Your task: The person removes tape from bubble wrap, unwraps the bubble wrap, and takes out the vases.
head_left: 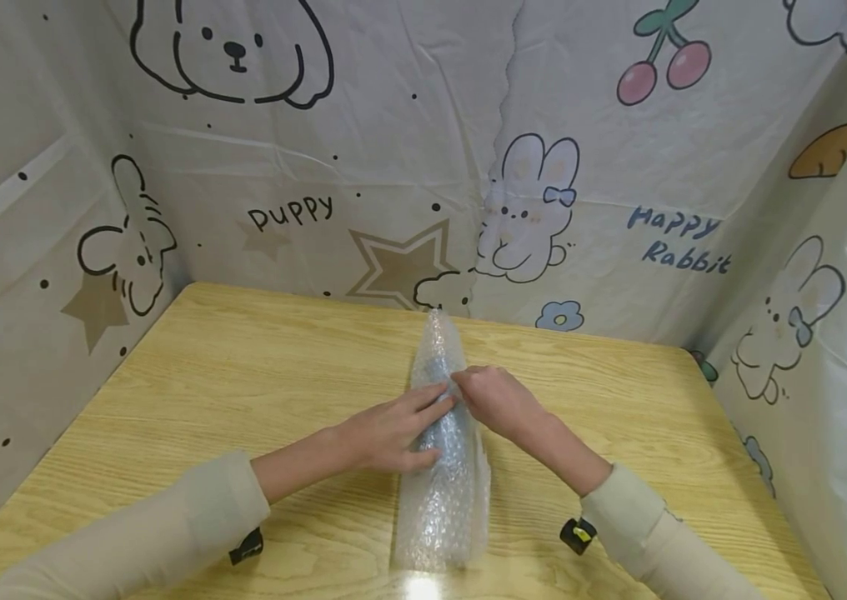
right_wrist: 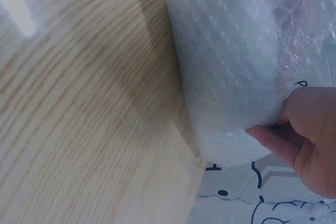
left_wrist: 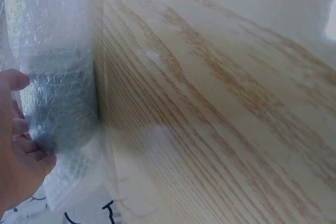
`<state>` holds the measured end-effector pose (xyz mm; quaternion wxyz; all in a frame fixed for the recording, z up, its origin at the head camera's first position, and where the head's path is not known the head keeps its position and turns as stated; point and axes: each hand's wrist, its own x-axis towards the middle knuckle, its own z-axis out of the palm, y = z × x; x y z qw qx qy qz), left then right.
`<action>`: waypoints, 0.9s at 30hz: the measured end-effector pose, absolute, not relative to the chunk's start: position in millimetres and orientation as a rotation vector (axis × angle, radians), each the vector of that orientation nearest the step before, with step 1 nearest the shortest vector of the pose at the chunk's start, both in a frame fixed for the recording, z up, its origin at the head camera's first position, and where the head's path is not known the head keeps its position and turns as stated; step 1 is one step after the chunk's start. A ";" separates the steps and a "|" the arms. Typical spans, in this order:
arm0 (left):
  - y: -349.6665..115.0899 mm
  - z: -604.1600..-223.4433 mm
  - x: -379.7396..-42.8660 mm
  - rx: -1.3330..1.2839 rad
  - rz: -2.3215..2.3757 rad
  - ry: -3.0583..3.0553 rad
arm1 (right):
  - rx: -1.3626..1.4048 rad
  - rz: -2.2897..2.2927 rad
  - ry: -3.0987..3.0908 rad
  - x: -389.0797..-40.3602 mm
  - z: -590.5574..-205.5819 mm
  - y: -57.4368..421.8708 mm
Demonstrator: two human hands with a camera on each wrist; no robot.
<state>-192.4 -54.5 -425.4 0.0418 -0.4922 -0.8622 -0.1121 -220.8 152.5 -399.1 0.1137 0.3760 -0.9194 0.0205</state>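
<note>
A long bundle of bubble wrap (head_left: 434, 508) lies on the table, pointing away from me, its far end narrowing. Through the plastic shows a dark bluish-grey item (left_wrist: 65, 98), its kind blurred by the bubbles. My left hand (head_left: 397, 429) rests on the bundle from the left, fingers across its top and thumb toward its near part. On the other side, my right hand (head_left: 502, 400) pinches the edge of the wrap between thumb and fingers near the far end. The right wrist view shows that hand (right_wrist: 315, 140) at the loose end of the plastic.
The wood-grain table (head_left: 243, 358) extends to both sides of the bundle. A pale printed cloth (head_left: 363, 167) with cartoon animals hangs behind the table and along both sides. Dark wrist devices sit under the left cuff (head_left: 247, 546) and right cuff (head_left: 577, 535).
</note>
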 end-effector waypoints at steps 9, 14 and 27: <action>-54.4 -426.1 -192.0 -1.503 -0.357 -2.654 | 1.088 0.111 -2.669 -220.0 -400.8 153.4; -54.5 -425.9 -192.2 -1.498 -0.355 -2.661 | 1.082 0.116 -2.655 -221.7 -403.5 155.0; -54.5 -425.8 -191.7 -1.492 -0.325 -2.679 | 1.091 0.109 -2.703 -219.0 -398.8 154.7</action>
